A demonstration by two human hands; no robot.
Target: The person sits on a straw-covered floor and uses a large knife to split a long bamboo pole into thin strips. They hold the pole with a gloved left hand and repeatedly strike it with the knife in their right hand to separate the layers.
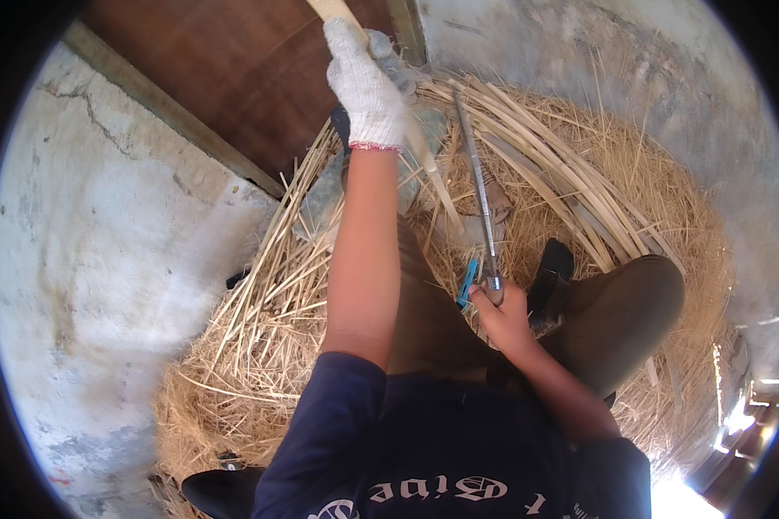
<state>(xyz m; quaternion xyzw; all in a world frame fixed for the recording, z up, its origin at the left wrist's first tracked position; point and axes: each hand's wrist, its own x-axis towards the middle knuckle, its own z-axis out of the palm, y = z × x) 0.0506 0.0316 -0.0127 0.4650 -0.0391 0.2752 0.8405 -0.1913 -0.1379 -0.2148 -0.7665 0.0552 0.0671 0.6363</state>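
Note:
My left hand (pixel 365 86) wears a white knitted glove and is raised high, closed around a pale bamboo strip (pixel 337 10) that runs from the top edge down toward my lap. My bare right hand (pixel 504 313) sits lower, near my knee, gripping the handle of a long narrow metal blade (pixel 476 173) that points up and away. A small blue object (pixel 467 282) lies just left of that hand. I sit with bent knees in brown trousers on a heap of split bamboo strips (pixel 537 164) and shavings.
A pile of straw-coloured shavings (pixel 234 381) surrounds me on a cracked concrete floor (pixel 86 259). A brown wooden door (pixel 234 69) with a frame stands ahead. A black shoe (pixel 552 264) shows by my right knee, another dark shoe (pixel 221 489) at lower left.

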